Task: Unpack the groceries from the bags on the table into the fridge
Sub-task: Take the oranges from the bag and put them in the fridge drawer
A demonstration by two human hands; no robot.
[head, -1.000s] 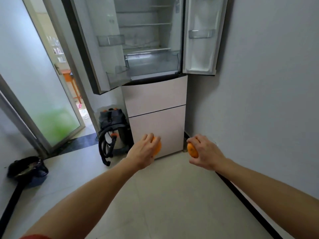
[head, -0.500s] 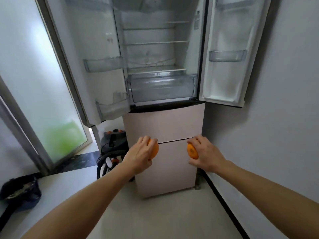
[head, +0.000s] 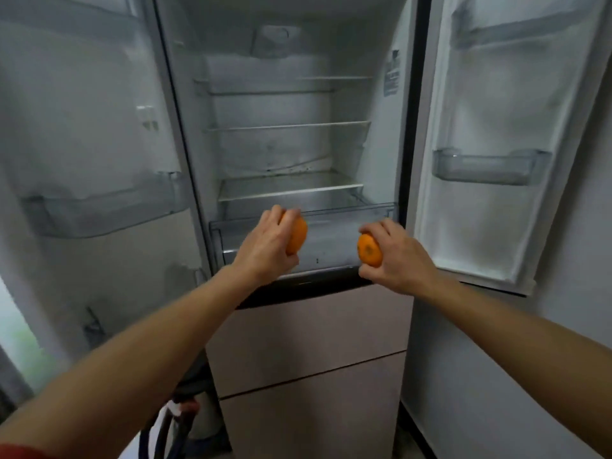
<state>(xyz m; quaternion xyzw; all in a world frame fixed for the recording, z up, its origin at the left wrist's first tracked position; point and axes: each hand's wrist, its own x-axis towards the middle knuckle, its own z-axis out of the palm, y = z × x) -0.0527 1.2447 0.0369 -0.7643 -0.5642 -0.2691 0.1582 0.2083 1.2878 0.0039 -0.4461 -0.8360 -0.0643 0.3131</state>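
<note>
Here, each hand grips an orange — left hand, right hand.

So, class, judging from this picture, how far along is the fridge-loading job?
Done: the fridge stands open. In hand: the left hand grips one orange, the right hand another orange, both before the crisper drawer. Left: neither fruit is stored; the shelves look bare; the bags are out of view.
</note>
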